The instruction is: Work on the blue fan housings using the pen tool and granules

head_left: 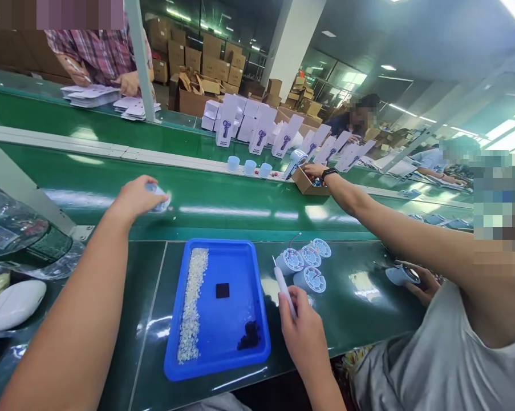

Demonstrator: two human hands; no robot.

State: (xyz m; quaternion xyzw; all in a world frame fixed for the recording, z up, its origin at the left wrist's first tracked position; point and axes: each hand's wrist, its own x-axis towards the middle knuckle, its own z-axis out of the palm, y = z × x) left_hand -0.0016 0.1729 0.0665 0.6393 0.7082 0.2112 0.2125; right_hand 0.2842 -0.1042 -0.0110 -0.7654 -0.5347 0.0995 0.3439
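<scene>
Over the green conveyor belt, my left hand (138,197) is closed around a light-blue plastic cup-shaped part (159,200), partly hidden by the fingers. My right hand (302,325) grips a white pen-like tool (284,288) with a thin tip pointing up and away. Between my arms lies a blue tray (229,371). Small clear pieces (193,302) line its left side, a dark square (222,290) sits near the middle, and a clump of small black parts (249,335) rests at the lower right. Several light-blue round housings (311,279) stand just beyond my right hand, one with thin wires.
A co-worker's arm (368,217) reaches across at right into a small cardboard box (311,185). Three light-blue cups (249,167) and white printed boxes (261,134) line the belt's far side. A plastic bottle (26,240) and a white mouse-like object (15,305) are at left.
</scene>
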